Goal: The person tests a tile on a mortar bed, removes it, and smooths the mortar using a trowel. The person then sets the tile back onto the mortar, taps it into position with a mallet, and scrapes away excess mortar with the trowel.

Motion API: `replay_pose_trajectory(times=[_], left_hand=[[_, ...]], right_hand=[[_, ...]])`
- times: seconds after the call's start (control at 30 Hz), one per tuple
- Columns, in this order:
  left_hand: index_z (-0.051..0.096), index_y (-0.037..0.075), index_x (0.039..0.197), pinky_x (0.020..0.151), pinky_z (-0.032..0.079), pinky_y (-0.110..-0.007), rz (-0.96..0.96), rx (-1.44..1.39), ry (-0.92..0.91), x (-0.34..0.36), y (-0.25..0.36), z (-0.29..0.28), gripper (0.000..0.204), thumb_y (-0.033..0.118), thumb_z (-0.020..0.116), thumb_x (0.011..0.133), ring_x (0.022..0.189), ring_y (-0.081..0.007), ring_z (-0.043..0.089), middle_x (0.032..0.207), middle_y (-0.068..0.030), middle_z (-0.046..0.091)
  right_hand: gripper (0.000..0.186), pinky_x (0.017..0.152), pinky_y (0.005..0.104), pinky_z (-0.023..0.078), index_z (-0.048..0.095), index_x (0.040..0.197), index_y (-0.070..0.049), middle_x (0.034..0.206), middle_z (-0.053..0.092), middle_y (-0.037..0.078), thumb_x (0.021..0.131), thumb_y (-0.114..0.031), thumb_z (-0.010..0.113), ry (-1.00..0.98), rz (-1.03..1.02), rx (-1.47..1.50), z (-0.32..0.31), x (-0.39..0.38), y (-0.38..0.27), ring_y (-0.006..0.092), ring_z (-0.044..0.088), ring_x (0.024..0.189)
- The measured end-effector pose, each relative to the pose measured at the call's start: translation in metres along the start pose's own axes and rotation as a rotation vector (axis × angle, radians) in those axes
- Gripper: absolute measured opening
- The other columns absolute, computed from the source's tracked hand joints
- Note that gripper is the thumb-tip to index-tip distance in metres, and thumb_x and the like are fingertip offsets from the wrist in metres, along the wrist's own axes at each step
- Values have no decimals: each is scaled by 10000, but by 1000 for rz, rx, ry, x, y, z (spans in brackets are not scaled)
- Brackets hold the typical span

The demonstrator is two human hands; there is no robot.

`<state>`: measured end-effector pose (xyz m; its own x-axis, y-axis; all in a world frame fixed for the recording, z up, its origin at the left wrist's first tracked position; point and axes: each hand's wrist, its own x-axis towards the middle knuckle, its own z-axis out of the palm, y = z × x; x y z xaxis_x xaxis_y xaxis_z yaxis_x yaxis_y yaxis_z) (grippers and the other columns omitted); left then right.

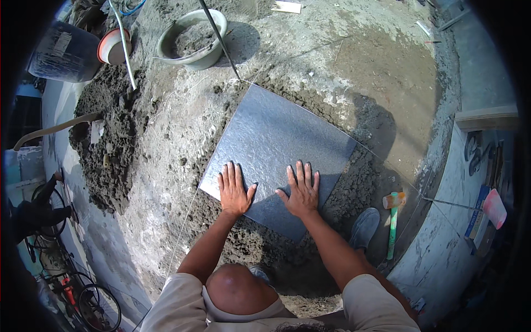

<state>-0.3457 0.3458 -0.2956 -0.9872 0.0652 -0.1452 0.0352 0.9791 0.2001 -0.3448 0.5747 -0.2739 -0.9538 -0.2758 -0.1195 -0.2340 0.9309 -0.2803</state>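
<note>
A large square dark grey floor tile lies on a bed of wet, lumpy mortar. Both of my palms rest flat on its near half. My left hand is near the tile's left corner, fingers spread and pointing away from me. Farther right, my right hand lies the same way, its thumb out to the left. Neither hand holds anything. A thin string line runs past the tile's left corner, and another stretches off beyond its right corner.
A rubber mallet with a green handle lies right of my shoe. A tub of mortar stands at the far side, near a dark rod. Left are a mortar heap, a hoe handle, a blue barrel and bicycles.
</note>
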Motion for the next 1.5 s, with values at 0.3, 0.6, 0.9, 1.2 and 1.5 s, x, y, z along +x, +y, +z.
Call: replay_pose_trajectory(times=[0.3, 0.6, 0.9, 1.2, 1.5], left_hand=[[476, 2, 1318, 1116, 280, -488, 84, -149, 270, -22, -26, 3, 467, 235, 546, 919, 1300, -358, 414, 1403, -201, 440], [594, 53, 909, 780, 418, -385, 178, -214, 181, -104, -38, -22, 177, 217, 626, 853, 882, -263, 546, 901, -100, 554], [621, 65, 780, 825, 406, -418, -238, -37, 154, -203, -126, -82, 191, 239, 655, 852, 917, -276, 565, 906, -86, 631], [543, 70, 1128, 909, 416, -428, -182, 272, -151, -254, -153, -198, 334, 200, 669, 848, 977, -318, 591, 989, -125, 638], [600, -4, 985, 685, 502, -411, -678, 229, -86, -281, -206, -375, 277, 227, 682, 855, 764, -307, 668, 757, -159, 664]], right_hand=[[698, 1154, 526, 155, 359, 1461, -109, 1560, 217, 175, 895, -458, 575, -116, -17, -62, -12, -1, -4, 380, 178, 1439], [628, 1126, 476, 275, 362, 1441, -59, 1502, 305, 224, 903, -274, 605, -242, 95, -137, -154, -95, 118, 400, 305, 1377], [582, 1101, 457, 305, 399, 1404, -27, 1453, 372, 244, 912, -262, 602, -124, 156, -130, -233, -115, 176, 415, 363, 1333], [520, 1045, 428, 378, 502, 1336, -34, 1390, 463, 212, 925, -335, 609, 243, -99, 286, -122, -12, 159, 378, 451, 1279], [533, 1010, 456, 412, 515, 1297, -6, 1324, 509, 238, 908, -352, 629, 348, -310, 554, -85, 63, -10, 412, 488, 1219]])
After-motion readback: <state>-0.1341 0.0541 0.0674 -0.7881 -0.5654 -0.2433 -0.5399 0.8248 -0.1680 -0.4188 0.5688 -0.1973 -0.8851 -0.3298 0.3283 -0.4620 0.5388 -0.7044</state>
